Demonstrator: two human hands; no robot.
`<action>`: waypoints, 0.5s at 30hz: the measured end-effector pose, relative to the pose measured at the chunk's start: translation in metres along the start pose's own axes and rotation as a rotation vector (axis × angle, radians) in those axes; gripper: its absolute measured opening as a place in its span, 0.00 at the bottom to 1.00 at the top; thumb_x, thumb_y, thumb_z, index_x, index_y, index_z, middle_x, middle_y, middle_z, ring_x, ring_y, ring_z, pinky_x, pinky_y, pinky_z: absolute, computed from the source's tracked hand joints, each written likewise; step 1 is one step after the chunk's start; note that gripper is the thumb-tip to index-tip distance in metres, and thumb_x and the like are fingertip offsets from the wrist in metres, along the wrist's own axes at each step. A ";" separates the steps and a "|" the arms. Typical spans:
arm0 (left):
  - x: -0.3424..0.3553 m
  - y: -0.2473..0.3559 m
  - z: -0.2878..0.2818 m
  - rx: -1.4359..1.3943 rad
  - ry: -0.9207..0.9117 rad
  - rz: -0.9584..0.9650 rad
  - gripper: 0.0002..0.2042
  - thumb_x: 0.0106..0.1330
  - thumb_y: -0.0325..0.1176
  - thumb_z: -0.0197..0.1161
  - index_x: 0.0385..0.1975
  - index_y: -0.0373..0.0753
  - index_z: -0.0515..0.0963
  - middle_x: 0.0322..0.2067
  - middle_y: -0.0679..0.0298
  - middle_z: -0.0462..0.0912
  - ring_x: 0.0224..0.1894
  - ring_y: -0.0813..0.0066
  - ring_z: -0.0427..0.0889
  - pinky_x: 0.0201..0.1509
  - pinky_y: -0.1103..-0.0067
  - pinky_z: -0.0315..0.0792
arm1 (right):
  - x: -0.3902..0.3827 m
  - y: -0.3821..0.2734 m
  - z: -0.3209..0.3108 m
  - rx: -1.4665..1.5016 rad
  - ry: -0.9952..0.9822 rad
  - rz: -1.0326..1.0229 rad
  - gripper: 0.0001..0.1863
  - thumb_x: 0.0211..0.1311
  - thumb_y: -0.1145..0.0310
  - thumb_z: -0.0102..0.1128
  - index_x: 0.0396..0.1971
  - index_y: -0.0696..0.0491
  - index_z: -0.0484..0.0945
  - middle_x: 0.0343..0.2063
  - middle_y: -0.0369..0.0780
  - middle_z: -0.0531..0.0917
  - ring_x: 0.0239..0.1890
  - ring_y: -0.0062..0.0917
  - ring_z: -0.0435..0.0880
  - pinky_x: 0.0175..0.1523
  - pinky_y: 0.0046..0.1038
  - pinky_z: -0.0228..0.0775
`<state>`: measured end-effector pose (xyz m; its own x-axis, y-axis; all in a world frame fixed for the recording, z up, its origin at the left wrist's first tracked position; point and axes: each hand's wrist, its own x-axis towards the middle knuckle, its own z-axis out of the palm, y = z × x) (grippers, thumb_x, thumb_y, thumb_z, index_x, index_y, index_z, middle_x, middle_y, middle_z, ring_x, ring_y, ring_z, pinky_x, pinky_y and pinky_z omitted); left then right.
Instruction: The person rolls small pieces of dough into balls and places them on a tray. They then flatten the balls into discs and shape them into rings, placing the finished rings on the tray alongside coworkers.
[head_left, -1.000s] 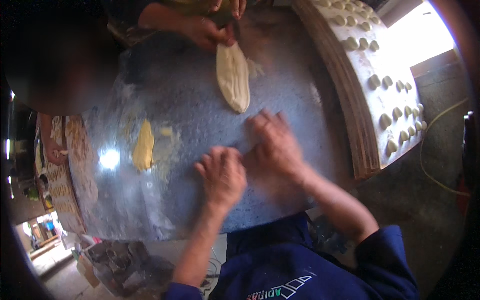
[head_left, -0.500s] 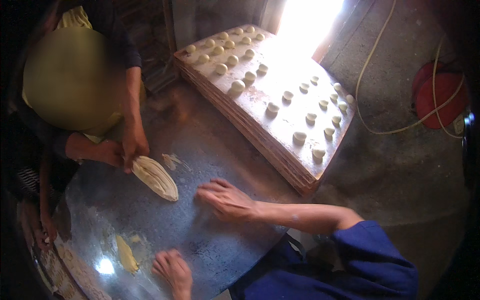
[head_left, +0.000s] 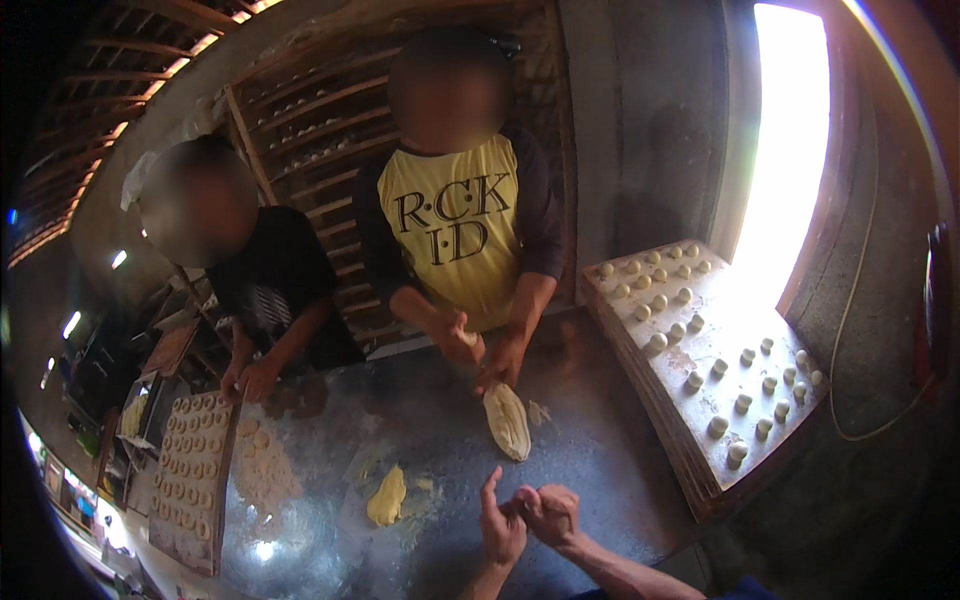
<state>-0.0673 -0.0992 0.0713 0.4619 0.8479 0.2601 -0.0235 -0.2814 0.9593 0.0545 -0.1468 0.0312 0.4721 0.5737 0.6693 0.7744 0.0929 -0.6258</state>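
My left hand (head_left: pixel 503 522) is raised at the table's near side with its index finger extended. My right hand (head_left: pixel 550 514) is closed and meets it; what its curled fingers hold, if anything, is hidden. Just beyond them lies a long pleated strip of pale dough (head_left: pixel 507 425), with a co-worker's hand (head_left: pixel 500 365) at its far end. A flattened yellow lump (head_left: pixel 385 497) lies left of my hands on the metal table (head_left: pixel 610 470).
Stacked boards (head_left: pixel 730 400) carrying dough balls stand at the right. A tray (head_left: pixel 185 480) of dough rings is at the left. Two co-workers (head_left: pixel 450 280) (head_left: pixel 275 270) stand across the table, a wooden rack (head_left: pixel 320 200) behind them. A cord (head_left: pixel 855 437) hangs at the right.
My hands have come together from lying apart over the table. The view has swung up to show both co-workers. The nearer co-worker's one hand has lifted off the dough strip.
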 end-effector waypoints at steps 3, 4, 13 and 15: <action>-0.021 0.015 0.001 -0.187 -0.067 -0.143 0.23 0.68 0.29 0.62 0.62 0.41 0.65 0.25 0.66 0.76 0.27 0.82 0.74 0.30 0.80 0.70 | 0.003 0.011 -0.027 -0.403 -0.033 0.196 0.23 0.65 0.57 0.60 0.11 0.51 0.75 0.13 0.40 0.77 0.19 0.41 0.76 0.39 0.42 0.69; -0.029 0.019 -0.005 -0.172 -0.084 -0.121 0.22 0.68 0.31 0.64 0.61 0.41 0.68 0.26 0.67 0.74 0.26 0.83 0.72 0.30 0.81 0.69 | 0.000 0.013 -0.044 -0.414 -0.126 0.274 0.24 0.66 0.56 0.58 0.10 0.50 0.75 0.13 0.39 0.76 0.22 0.41 0.77 0.41 0.46 0.68; -0.051 -0.003 -0.036 0.993 -0.353 0.008 0.12 0.65 0.35 0.51 0.35 0.38 0.82 0.40 0.49 0.81 0.49 0.44 0.77 0.56 0.48 0.66 | -0.031 -0.010 -0.102 -0.389 -0.560 0.152 0.17 0.58 0.57 0.59 0.42 0.52 0.77 0.52 0.51 0.74 0.60 0.47 0.69 0.73 0.54 0.44; -0.059 -0.001 -0.027 0.977 -0.178 0.401 0.13 0.64 0.36 0.51 0.36 0.37 0.81 0.35 0.50 0.80 0.41 0.45 0.77 0.49 0.50 0.69 | -0.040 -0.008 -0.098 -0.215 -0.700 0.156 0.24 0.58 0.59 0.61 0.55 0.47 0.72 0.55 0.45 0.77 0.65 0.44 0.69 0.72 0.53 0.49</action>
<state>-0.1183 -0.1368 0.0582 0.7028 0.5582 0.4411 0.4812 -0.8296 0.2831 0.0703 -0.2499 0.0487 0.2600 0.9578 0.1226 0.8197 -0.1519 -0.5523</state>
